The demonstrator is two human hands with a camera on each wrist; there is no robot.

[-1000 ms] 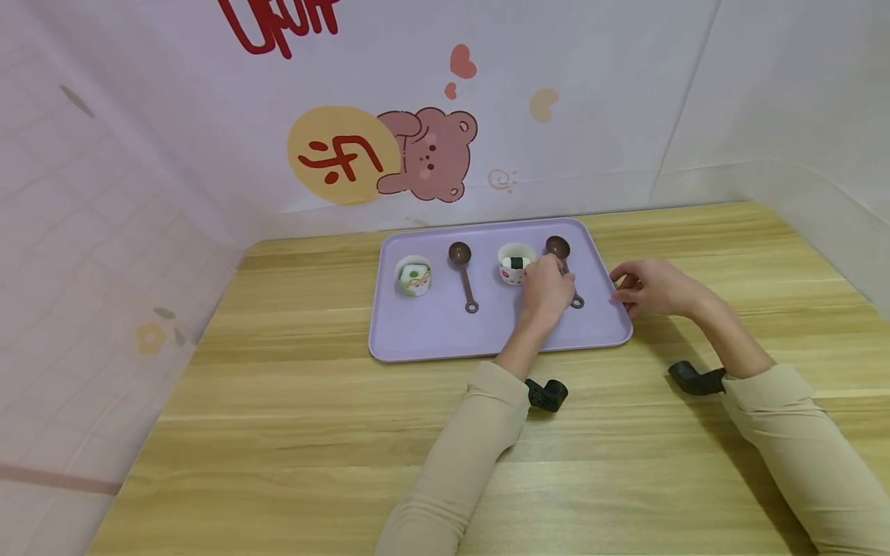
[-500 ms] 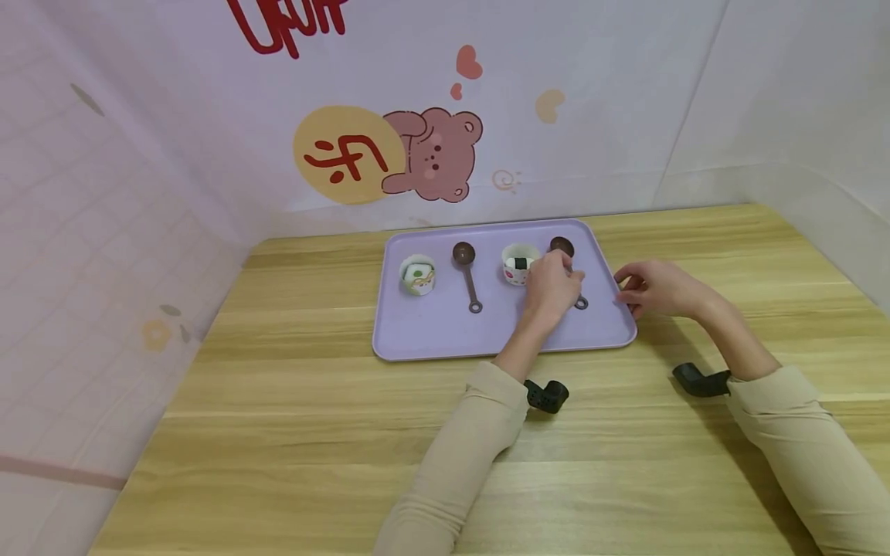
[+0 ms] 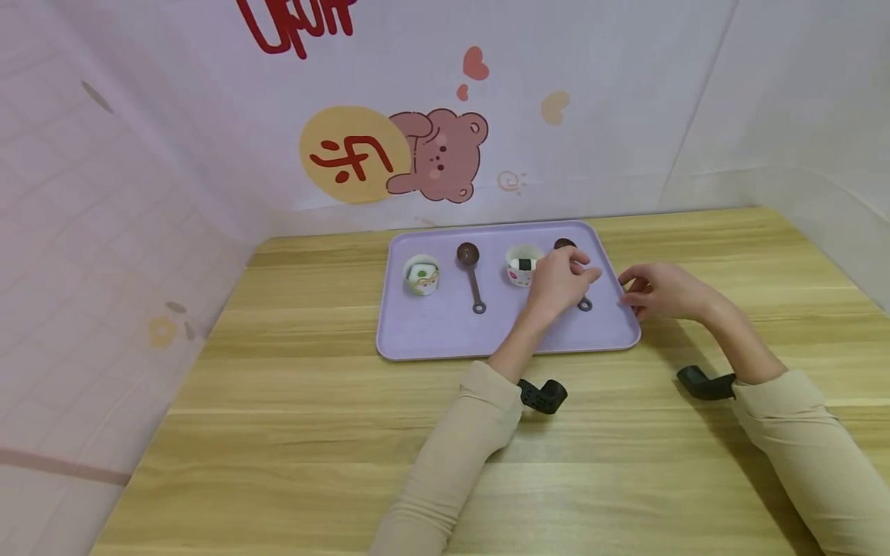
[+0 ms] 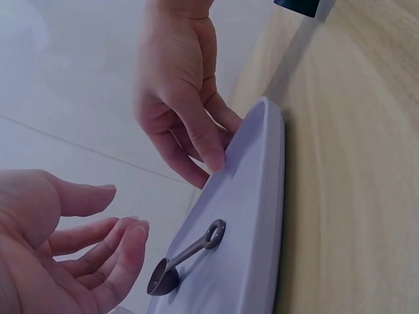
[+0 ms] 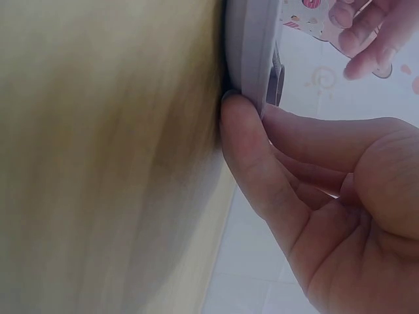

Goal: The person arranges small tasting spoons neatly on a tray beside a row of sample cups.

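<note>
A lilac tray [image 3: 445, 336] lies on the wooden table. My right hand [image 3: 660, 292] pinches its right rim; the right wrist view shows the thumb [image 5: 308, 137] and a finger [image 5: 245, 131] meeting at the edge. Over the tray's right part hovers my left hand [image 3: 559, 279], its fingers loosely bent around nothing. Partly hidden beneath it is a brown measuring spoon [image 4: 163, 278]. Just left of that hand stands a small patterned cup [image 3: 520, 278] holding a white piece with a black band. Another brown measuring spoon [image 3: 469, 255] lies farther left.
At the tray's left is a second patterned cup [image 3: 424, 284] holding a white piece with a green dot. A white wall [image 3: 598, 139] with a printed bear [image 3: 448, 158] rises behind the table [image 3: 278, 401]. Black camera mounts [image 3: 545, 396] sit at both wrists.
My left hand has moved slightly right and its fingers have spread apart. My right hand stays at the tray's edge. The head view has shifted a little.
</note>
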